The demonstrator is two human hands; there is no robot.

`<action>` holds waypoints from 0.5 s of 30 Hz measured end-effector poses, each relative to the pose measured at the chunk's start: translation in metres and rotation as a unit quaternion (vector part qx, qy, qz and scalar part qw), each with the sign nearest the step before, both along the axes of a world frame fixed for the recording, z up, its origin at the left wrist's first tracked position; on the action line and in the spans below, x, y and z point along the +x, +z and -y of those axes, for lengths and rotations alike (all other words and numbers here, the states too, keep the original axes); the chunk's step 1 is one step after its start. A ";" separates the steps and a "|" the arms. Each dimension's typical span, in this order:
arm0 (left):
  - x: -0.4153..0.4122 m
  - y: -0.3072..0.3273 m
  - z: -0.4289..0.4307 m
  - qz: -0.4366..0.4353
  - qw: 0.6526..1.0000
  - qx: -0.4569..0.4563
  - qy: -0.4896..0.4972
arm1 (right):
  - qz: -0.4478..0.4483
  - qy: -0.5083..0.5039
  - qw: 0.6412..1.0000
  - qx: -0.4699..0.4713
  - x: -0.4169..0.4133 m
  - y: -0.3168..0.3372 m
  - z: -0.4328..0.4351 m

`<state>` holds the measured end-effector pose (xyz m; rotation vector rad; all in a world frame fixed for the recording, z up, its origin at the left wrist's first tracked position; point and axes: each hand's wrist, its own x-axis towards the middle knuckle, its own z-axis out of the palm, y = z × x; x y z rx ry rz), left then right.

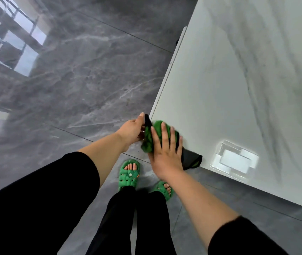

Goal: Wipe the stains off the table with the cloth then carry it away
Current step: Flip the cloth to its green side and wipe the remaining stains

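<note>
Both hands work the green cloth [157, 133] at the corner of the white marbled surface [238, 89]: the right hand [166, 153] lies flat on it, grip released, while the left hand [132, 130] pinches its dark edge off the corner. Bunched half overhanging, it could slide to the floor [73, 80]. No containers appear.

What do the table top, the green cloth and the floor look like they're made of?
The table top looks like white marble or a marble-look slab: grey veining, a smooth, fairly matt face. The cloth seems a fluffy green microfibre or plush with a dark backing, judging by its fuzzy pile. The floor looks like polished dark grey stone or tile: pale veins, joints, mirror-like reflections.
</note>
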<state>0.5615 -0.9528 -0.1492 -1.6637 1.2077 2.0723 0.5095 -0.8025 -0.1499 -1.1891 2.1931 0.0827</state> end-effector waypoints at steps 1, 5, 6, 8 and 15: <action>0.000 -0.001 -0.001 0.008 1.000 -0.010 -0.002 | -0.004 0.021 1.000 0.006 0.000 -0.001 -0.013; -0.003 -0.005 -0.009 0.017 0.998 -0.049 -0.031 | -0.017 0.032 0.999 0.036 -0.031 0.000 -0.068; -0.004 -0.005 -0.011 0.021 0.995 -0.077 -0.065 | -0.012 0.026 0.999 0.043 -0.042 0.001 -0.078; -0.006 -0.005 -0.016 0.028 0.984 -0.138 -0.113 | 0.005 0.026 0.998 0.052 -0.058 0.003 -0.087; -0.006 -0.011 -0.015 0.009 0.984 -0.152 -0.093 | -0.021 -0.070 0.997 0.018 -0.106 -0.010 -0.055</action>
